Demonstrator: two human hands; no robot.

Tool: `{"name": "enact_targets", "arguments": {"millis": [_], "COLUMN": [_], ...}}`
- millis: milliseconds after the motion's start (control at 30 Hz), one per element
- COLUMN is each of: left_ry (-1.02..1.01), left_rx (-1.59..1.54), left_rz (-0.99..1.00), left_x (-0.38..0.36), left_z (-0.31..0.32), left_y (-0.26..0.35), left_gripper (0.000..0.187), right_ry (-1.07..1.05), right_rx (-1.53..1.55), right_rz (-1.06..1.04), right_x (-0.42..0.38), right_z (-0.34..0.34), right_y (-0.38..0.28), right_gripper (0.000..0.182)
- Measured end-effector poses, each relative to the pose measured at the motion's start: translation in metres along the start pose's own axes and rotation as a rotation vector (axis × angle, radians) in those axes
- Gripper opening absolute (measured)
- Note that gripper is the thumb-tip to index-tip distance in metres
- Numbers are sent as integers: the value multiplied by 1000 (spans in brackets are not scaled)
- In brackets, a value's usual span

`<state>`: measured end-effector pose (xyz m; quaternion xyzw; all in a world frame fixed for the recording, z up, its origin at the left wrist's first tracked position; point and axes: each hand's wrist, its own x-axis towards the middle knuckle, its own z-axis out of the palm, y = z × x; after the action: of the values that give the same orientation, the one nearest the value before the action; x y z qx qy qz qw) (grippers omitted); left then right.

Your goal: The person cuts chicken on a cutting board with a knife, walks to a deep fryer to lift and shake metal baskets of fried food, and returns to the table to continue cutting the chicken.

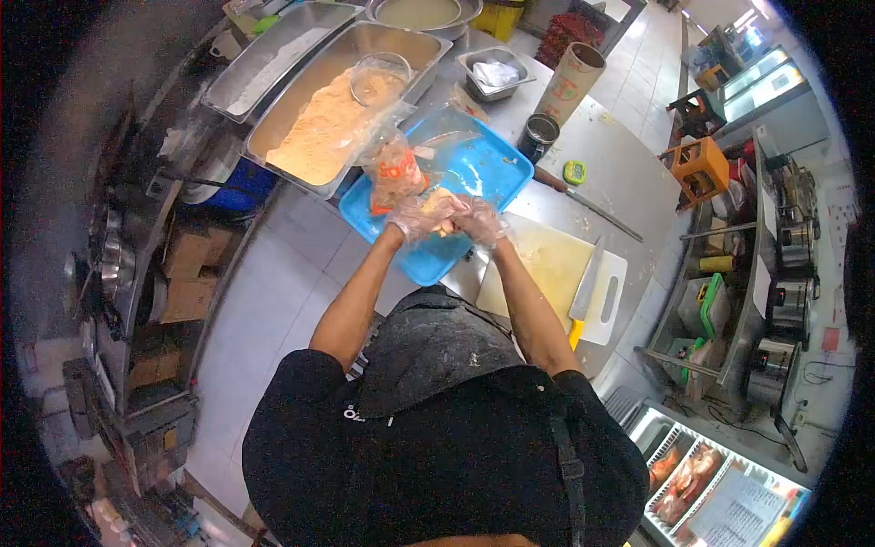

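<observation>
Both my hands wear clear plastic gloves and meet over a blue tray (497, 169). Between them is a pale yellow-pink piece of raw meat (441, 208), which looks like chicken. My left hand (415, 219) has its fingers closed around one side of the meat, and my right hand (478, 221) grips the other side. My fingers partly hide the piece. Just beyond my left hand, a clear plastic bag (395, 169) with orange print lies in the tray, its contents pinkish.
A steel pan of orange-tan breading (314, 132) holds a sieve (378, 80). Right of the tray are a cutting board (538, 264), a yellow-handled knife (588, 283), a sharpening steel (602, 211), a black cup (540, 132), a cardboard tube (572, 80) and a green timer (573, 172).
</observation>
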<state>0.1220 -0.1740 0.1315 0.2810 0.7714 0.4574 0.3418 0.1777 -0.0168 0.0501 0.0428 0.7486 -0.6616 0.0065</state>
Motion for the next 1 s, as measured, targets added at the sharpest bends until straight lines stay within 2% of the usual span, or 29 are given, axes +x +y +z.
{"name": "enact_targets", "arguments": {"millis": [33, 100, 233, 267, 300, 367, 400, 433, 500, 567, 600, 667, 700, 733, 800, 867, 900, 967, 1000], "left_ry": [-35, -49, -17, -12, -22, -45, -52, 172, 395, -164, -164, 34, 33, 281, 526, 557, 559, 116, 119], "left_rx": [-97, -173, -103, 145, 150, 724, 725, 850, 960, 644, 639, 832, 828, 767, 691, 687, 686, 624, 625], "left_rz": [20, 21, -39, -283, -278, -198, -188, -52, 90, -273, -270, -205, -202, -49, 98, 403, 396, 155, 159], "left_x": [3, 21, 53, 55, 50, 37, 45, 59, 64, 56, 57, 60, 61, 61, 59, 54, 52, 55, 59], "left_z": [-1, 0, 0, -6, -12, -22, -18, -12, -10, -13, -6, 6, 10, 15, 19, 16, 12, 4, 5], "left_y": [-11, -48, -108, -112, -89, -36, -61, -107, -120, -78, -73, -66, -65, -65, -59, -51, -48, -43, -48], "left_gripper": [43, 42, 44, 44, 44, 57, 57, 56, 54, 63, 63, 64, 64, 55, 46, 37, 37, 31, 31], "right_ry": [3, -205, -131, -46, -34, 131, 142, 89, 39, 123, 123, 178, 181, 135, 84, -53, -59, -70, -67], "right_rx": [4, -12, 100, 137, 139, 248, 246, 265, 281, 183, 178, -97, -101, -75, -50, -16, -15, -170, -173], "right_rz": [-2, 201, 234, 205, 205, 273, 273, 309, 348, 310, 312, 415, 417, 354, 296, 371, 373, 362, 359], "right_x": [5, 9, 11, 9, 9, 12, 11, 10, 8, 11, 13, 17, 18, 18, 19, 21, 21, 22, 21], "right_z": [-2, -11, -17, -15, -15, -17, -22, -28, -30, -24, -22, -20, -20, -21, -23, -27, -24, -25, -26], "right_y": [1, 2, 2, 0, 5, 15, 12, 3, -4, -6, -7, -8, -6, -1, 5, 10, 9, 5, 4], "right_gripper": [20, 20, 24, 25, 25, 26, 26, 26, 26, 26, 26, 29, 29, 32, 35, 38, 38, 35, 35]}}
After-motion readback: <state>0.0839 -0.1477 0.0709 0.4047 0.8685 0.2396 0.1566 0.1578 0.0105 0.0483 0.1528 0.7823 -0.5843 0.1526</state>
